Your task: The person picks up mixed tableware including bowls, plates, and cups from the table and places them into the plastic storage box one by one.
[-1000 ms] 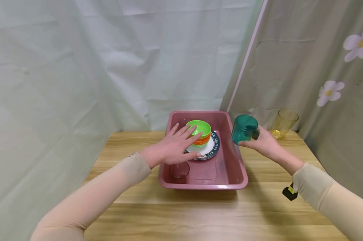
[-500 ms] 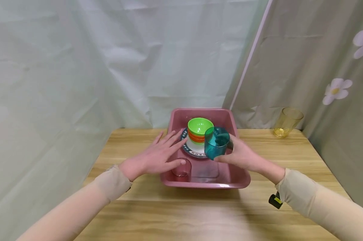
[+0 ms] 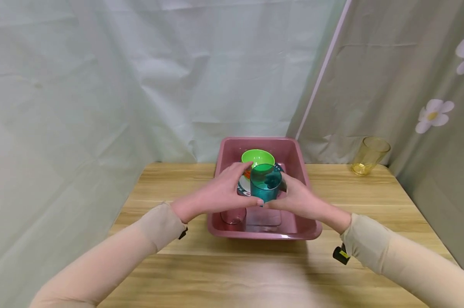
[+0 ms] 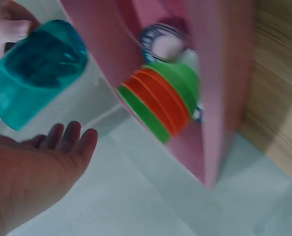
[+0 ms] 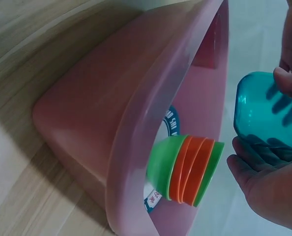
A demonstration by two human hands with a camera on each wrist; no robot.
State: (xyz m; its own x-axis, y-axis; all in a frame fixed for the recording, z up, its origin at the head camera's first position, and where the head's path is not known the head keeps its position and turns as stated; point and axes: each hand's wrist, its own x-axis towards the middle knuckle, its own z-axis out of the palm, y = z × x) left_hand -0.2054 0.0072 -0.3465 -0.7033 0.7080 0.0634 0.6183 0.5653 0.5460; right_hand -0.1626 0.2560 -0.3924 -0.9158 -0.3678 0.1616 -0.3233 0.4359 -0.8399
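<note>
My right hand (image 3: 302, 198) grips a teal see-through cup (image 3: 265, 190) above the pink tub (image 3: 264, 235), fingers round its side. Facing it from the left is my left hand (image 3: 216, 191), fingers extended and thumb spread, its thumb tip near the cup's lower edge in the head view. A gap shows between the left fingers (image 4: 89, 140) and the cup in the left wrist view. Below, inside the tub, green and orange bowls (image 5: 188, 169) are stacked on a white plate with a dark lettered rim (image 3: 245, 185). A clear tinted cup (image 3: 233, 217) stands in the tub's near left corner.
A yellow see-through cup (image 3: 370, 155) stands at the far right of the wooden table (image 3: 216, 273). Pale curtains (image 3: 201, 85) hang right behind the table and along its right side.
My right hand has carried the teal cup leftward from beside the tub to over it. My left hand drew back from above the bowls, then came right towards the cup.
</note>
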